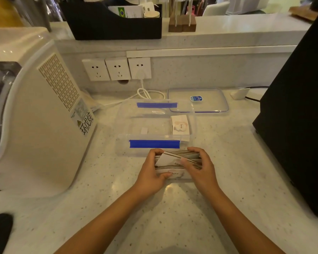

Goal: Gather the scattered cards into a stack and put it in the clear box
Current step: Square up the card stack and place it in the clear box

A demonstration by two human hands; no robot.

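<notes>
An uneven stack of white cards [174, 163] printed with "love" stands on the counter just in front of the clear box. My left hand [151, 172] grips its left end and my right hand [198, 167] grips its right end, with fingers curled over the top edges. One card sticks out at an angle near my left fingers. The clear box [132, 123], open, with blue clips on its near and far sides, sits right behind the stack. A small pile of the same cards [180, 125] lies inside its right end.
The box's clear lid [209, 105] lies behind the box to the right. A large white appliance [35, 116] fills the left side. A black object [297, 116] stands at the right. White cable [145, 94] runs from wall sockets [117, 69] at the back.
</notes>
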